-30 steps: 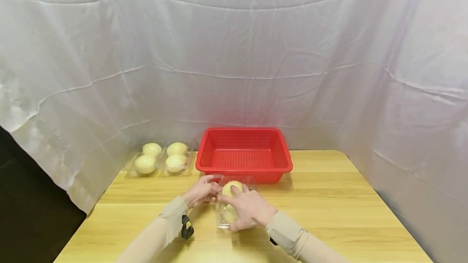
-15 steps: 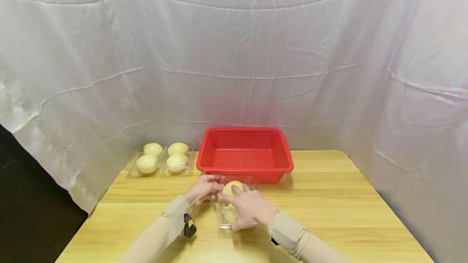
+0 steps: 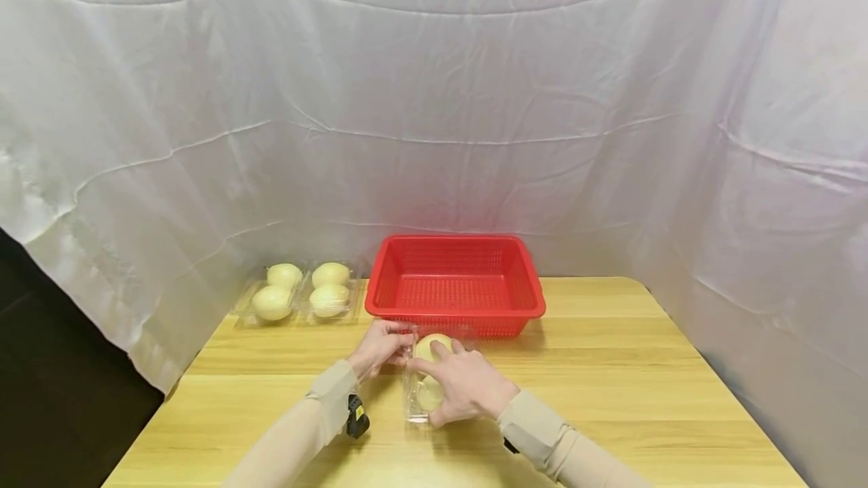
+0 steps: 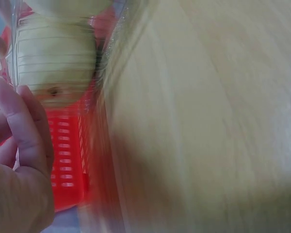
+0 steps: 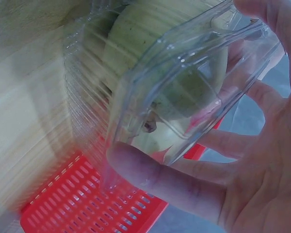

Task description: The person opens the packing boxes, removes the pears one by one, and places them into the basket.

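Note:
A clear plastic clamshell box with two pale yellow melons stands on the table, close in front of the red basket. At its far left edge, my left hand pinches the plastic; the left wrist view shows thumb and finger meeting at the rim. My right hand lies over the box with fingers spread. In the right wrist view, the straight index finger reaches across the box edge and the other fingers touch the lid. The right hand hides part of the melons in the head view.
Two more clear clamshell boxes, each holding two melons, stand at the table's back left. The basket sits at the back middle. Pale wooden table extends to the right, and a white curtain hangs behind.
The left hand and forearm have shifted slightly to the right along the box edge. The right hand keeps nearly the same spread over the box, which stays in place.

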`<state>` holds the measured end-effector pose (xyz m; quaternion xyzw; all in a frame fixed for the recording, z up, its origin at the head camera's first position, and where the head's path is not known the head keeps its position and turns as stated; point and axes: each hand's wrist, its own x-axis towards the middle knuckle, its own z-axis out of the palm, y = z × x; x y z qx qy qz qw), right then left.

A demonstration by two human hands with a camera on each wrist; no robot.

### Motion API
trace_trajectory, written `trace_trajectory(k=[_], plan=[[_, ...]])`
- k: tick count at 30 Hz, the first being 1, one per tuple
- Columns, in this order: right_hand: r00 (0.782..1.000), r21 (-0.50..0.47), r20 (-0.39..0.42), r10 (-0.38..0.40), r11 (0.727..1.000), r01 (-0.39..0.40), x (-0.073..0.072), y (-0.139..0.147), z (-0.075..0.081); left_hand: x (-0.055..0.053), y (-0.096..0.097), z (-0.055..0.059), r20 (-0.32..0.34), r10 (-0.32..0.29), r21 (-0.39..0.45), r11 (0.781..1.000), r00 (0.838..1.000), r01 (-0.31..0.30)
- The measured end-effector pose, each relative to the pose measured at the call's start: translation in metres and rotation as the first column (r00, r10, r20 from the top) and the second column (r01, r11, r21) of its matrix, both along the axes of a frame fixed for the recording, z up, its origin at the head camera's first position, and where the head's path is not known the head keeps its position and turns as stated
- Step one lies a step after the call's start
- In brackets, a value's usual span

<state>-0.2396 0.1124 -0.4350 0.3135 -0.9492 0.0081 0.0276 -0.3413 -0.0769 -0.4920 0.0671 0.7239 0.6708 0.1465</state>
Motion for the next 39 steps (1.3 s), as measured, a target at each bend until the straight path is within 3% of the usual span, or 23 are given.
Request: trace_trajectory(k=[11, 18, 21, 24, 29, 31, 35, 39], plan=[[1.000, -0.016, 0.002, 0.005, 1.000, -0.005, -0.001, 0.002, -0.002, 0.002, 0.003, 0.001, -0.018, 0.048, 0.033, 0.998, 0.999, -0.048], [1.000, -0.001, -0.011, 0.006, 1.000, -0.006, 0.001, 0.001, -0.002, 0.000, 0.003, -0.003, 0.042, -0.039, 0.102, 0.994, 0.998, 0.035], [1.000, -0.002, -0.016, 0.008, 1.000, -0.008, 0.001, 0.001, -0.001, -0.002, 0.003, -0.002, 0.033, -0.054, 0.099, 0.994, 0.998, 0.050], [1.000, -0.006, -0.012, 0.002, 1.000, -0.002, 0.000, 0.001, 0.000, -0.003, 0.005, -0.002, 0.012, -0.026, 0.092, 0.995, 1.000, 0.025], [1.000, -0.020, 0.024, 0.002, 1.000, -0.001, 0.002, -0.002, 0.001, -0.004, 0.005, -0.004, 0.000, 0.069, 0.077, 0.995, 0.998, -0.069], [0.999, -0.019, 0.034, 0.001, 1.000, 0.000, 0.003, -0.003, 0.001, -0.004, 0.005, -0.005, -0.011, 0.073, 0.051, 0.996, 0.997, -0.072], [1.000, -0.002, 0.021, -0.006, 1.000, 0.006, 0.004, -0.001, 0.001, -0.002, -0.001, -0.006, -0.033, -0.009, 0.008, 1.000, 0.999, 0.009], [1.000, -0.025, 0.026, 0.003, 1.000, -0.002, 0.007, 0.004, 0.002, 0.002, -0.010, -0.006, -0.010, -0.095, 0.016, 0.995, 0.995, 0.095]])
